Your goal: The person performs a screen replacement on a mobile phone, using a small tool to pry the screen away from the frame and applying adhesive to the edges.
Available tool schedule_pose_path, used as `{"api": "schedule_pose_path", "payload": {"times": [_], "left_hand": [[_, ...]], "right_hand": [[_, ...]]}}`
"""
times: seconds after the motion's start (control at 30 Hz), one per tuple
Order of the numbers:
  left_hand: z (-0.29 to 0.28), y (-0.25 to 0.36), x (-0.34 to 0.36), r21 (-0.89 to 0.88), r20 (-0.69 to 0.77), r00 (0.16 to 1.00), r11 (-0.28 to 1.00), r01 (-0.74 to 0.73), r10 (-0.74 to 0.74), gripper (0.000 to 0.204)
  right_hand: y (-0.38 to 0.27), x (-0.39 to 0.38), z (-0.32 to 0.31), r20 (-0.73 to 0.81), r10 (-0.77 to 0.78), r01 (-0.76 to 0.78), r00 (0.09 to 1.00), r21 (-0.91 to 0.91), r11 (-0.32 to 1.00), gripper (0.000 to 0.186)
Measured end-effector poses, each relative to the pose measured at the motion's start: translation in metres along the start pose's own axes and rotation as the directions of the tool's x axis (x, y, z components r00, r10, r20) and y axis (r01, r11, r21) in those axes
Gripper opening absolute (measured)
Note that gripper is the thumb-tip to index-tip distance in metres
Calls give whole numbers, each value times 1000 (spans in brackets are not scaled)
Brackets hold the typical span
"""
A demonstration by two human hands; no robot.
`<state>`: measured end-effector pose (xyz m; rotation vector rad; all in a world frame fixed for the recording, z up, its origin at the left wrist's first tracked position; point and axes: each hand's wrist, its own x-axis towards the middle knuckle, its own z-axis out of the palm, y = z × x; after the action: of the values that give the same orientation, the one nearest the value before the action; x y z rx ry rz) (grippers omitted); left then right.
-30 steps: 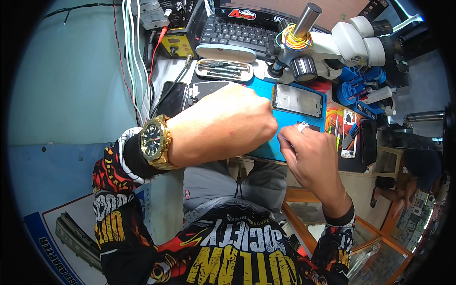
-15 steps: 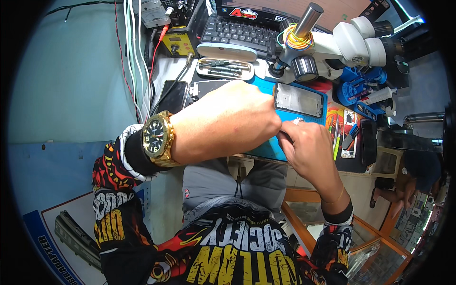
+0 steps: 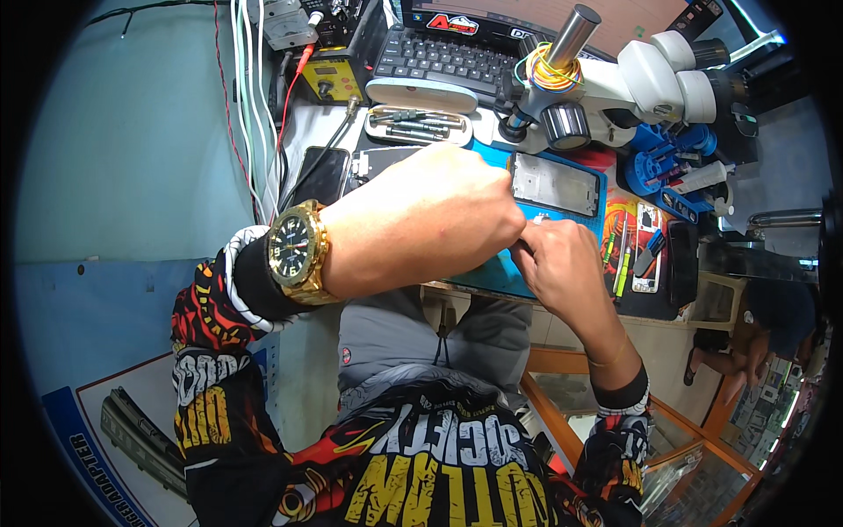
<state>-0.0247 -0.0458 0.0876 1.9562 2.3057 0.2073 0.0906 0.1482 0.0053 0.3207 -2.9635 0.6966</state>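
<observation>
My left hand (image 3: 461,202) crosses over the blue work mat (image 3: 492,277), its back turned up and its fingers curled away out of sight. Against it, my right hand (image 3: 565,259) has the thumb and bent fingers drawn together in a pinch. The fingertips of both hands meet, and whatever lies between them is hidden. Just beyond them a phone frame (image 3: 555,186) with a bare silvery metal face lies on the mat. Part of another phone part (image 3: 379,164) shows behind my left hand, beside a dark phone (image 3: 323,173).
An open case of screwdrivers (image 3: 419,126) stands before the keyboard (image 3: 446,63). The microscope (image 3: 645,79) overhangs the back right. Right of the mat lie green-tipped tools (image 3: 623,270), a white phone housing (image 3: 646,250) and a black phone (image 3: 681,259). A cable (image 3: 325,145) runs at left.
My left wrist with its watch has shifted slightly right. The right hand has barely moved, and both hands keep their closed pose together.
</observation>
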Motion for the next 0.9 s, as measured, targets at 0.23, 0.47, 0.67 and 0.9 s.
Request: {"api": "schedule_pose_path", "payload": {"times": [0.23, 0.47, 0.67, 0.9], "left_hand": [[-1, 0, 3, -14, -12, 1000, 1000, -3, 3, 14], [1, -1, 2, 23, -21, 1000, 1000, 1, 0, 12], [5, -3, 5, -7, -54, 998, 1000, -13, 13, 11], [2, -3, 5, 19, -47, 999, 1000, 1, 0, 11]], "right_hand": [[9, -1, 12, 1, 4, -4, 1000, 19, 1000, 8], [18, -1, 33, 12, -3, 2, 1000, 50, 999, 9], [27, -4, 50, 2, 18, -18, 1000, 46, 999, 9], [31, -4, 63, -13, 58, -58, 998, 4, 998, 7]]}}
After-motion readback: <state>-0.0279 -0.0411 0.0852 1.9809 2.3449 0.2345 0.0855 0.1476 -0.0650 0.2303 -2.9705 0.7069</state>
